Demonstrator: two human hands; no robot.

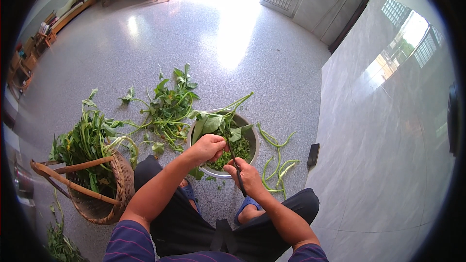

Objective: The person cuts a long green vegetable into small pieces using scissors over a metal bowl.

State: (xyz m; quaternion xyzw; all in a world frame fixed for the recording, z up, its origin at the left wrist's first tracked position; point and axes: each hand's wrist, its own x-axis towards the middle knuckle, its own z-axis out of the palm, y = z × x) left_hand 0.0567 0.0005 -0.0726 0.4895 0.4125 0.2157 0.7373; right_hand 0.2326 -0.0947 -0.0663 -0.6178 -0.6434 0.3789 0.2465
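Observation:
Over a round silver metal basin [224, 175], both of my hands are closed and close together. My left hand [208, 149] grips leafy greens, whose broad leaves [210, 123] and stems spread over the basin's far side. In my right hand [247, 176] is a long, thin, dark tool, its upper end near my left fingers and its lower end pointing back toward me. Whether it is a knife, I cannot make out. Small chopped green pieces [217, 164] lie inside the basin, partly hidden by my hands.
Left of my knees stands a woven basket [125, 177] with a wooden handle, full of greens [80, 138]. A leafy pile [170, 104] lies beyond it on the speckled floor. Loose stems [278, 160] and a black phone-like object [313, 155] are at right, by the grey tiled wall [369, 155].

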